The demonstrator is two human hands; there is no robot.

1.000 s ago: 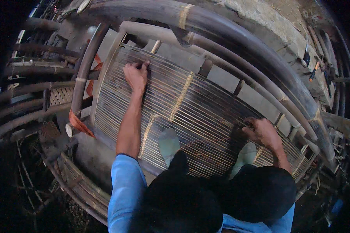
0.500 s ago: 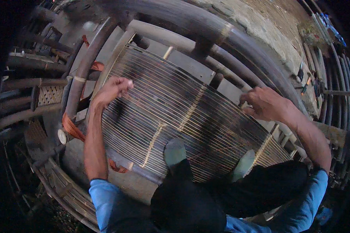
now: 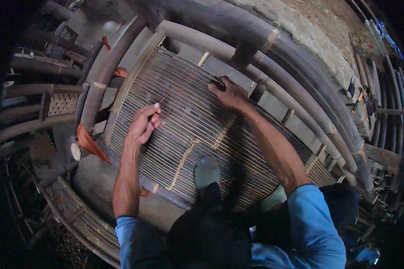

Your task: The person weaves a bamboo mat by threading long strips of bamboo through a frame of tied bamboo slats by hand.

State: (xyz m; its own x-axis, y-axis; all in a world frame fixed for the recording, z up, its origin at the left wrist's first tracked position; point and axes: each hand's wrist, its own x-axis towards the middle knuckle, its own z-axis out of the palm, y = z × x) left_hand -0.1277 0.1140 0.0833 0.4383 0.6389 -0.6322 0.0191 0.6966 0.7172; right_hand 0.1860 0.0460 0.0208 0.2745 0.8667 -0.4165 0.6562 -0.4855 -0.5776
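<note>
My left hand [image 3: 143, 123] rests on the near-left part of the bamboo slat panel [image 3: 184, 130], fingers curled in a pinching grip around a thin reddish strand [image 3: 164, 99] that runs up and to the right across the slats. The grip is nearly closed; only the strand sits between thumb and fingers.

My right hand [image 3: 229, 93] lies farther away, near the far edge of the panel, palm down with the fingers bent onto the slats. Whether this grip has hold of a slat or only presses on it, I cannot tell (the fingertips are in shadow).

The panel consists of many thin parallel slats, crossed by a few pale binding strips [image 3: 184, 157], and lies tilted inside a frame of thick bamboo poles [image 3: 274, 58]. It fills the centre of the scene, directly in front of my knees.

My two feet, in greenish footwear [image 3: 206, 172], rest on the near edge of the panel, the left one clearly visible, the right one partly hidden by my right forearm.

To the left, an orange cloth strip [image 3: 90, 143] hangs at a pole end, and a small woven lattice piece [image 3: 62, 104] sits among further poles. Hand tools [image 3: 359, 101] lie on the ground at far right.
</note>
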